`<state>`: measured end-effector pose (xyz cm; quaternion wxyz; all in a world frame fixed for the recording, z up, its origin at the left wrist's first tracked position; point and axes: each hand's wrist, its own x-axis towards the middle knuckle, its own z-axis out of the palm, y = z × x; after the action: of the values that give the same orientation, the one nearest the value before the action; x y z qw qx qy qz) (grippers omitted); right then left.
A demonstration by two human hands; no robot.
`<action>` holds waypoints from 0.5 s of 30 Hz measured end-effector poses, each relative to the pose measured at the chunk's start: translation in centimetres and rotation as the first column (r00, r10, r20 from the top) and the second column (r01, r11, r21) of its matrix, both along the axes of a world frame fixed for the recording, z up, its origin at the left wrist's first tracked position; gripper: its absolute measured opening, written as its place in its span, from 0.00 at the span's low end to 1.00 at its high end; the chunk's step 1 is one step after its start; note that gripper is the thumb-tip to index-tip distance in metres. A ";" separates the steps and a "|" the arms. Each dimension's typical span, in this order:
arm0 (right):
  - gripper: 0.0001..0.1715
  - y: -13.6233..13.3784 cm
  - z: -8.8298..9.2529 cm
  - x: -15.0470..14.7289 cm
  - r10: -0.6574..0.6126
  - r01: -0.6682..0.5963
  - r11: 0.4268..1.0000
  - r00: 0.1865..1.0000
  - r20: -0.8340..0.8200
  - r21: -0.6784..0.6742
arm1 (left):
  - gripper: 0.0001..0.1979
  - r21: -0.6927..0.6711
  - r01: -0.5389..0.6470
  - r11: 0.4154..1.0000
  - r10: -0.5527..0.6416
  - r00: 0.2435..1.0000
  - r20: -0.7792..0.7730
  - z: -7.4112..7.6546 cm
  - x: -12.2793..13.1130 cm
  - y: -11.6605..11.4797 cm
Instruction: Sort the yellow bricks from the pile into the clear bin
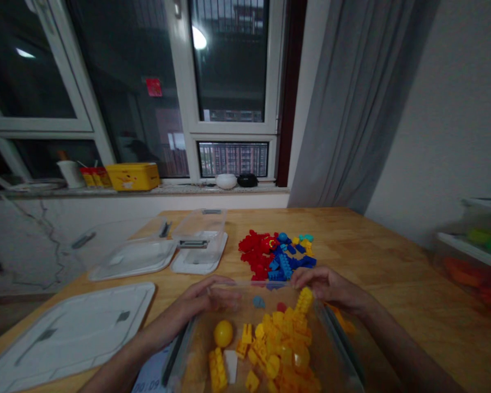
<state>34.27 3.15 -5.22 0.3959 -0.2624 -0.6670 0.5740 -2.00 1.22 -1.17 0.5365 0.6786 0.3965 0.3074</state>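
Note:
Directly before me is a clear plastic storage box (343, 346) with dark grey side handles. Yellow building blocks (284, 338) are heaped in its right part, with a yellow ball (223, 333) and a white piece (231, 365) to the left. My left hand (213, 295) is closed over the far left part of the rim, its fingertips seen through the plastic. At the far right corner my right hand (325, 286) grips the rim, close to an upright yellow block. Beyond the box lies a pile of red blocks (256, 251) beside blue blocks (286, 265).
Two clear boxes stand on white lids at the back left, one (200, 229) nearer the middle. A large white lid (73, 333) lies at the left. Stacked bins (474, 262) with coloured pieces are at the far right. A yellow box (133, 176) sits on the windowsill.

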 end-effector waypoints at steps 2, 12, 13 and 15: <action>0.21 0.0 0.0 -0.1 -0.064 0.064 0.996 0.998 0.002 -0.068 | 0.19 -0.012 0.006 1.000 -0.006 1.000 0.003 -0.3 -0.1 0.1; 0.18 2.4 -1.0 0.6 -0.486 0.465 0.869 0.866 -0.117 -0.171 | 0.20 -0.056 0.009 0.998 -0.006 0.999 0.043 -0.2 0.1 -0.1; 0.19 2.8 -1.2 0.9 -0.527 0.519 0.847 0.848 -0.053 -0.114 | 0.20 -0.054 0.009 0.999 -0.007 0.999 0.046 -0.1 0.1 -0.1; 0.20 3.4 -1.7 1.3 -0.582 0.578 0.813 0.804 0.125 0.068 | 0.19 -0.066 0.029 0.997 -0.024 0.998 0.065 0.0 0.1 -0.2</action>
<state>35.62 6.57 -6.96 0.5082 -0.4878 -0.5884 0.3970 -1.89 1.04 -1.19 0.5754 0.6552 0.3801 0.3083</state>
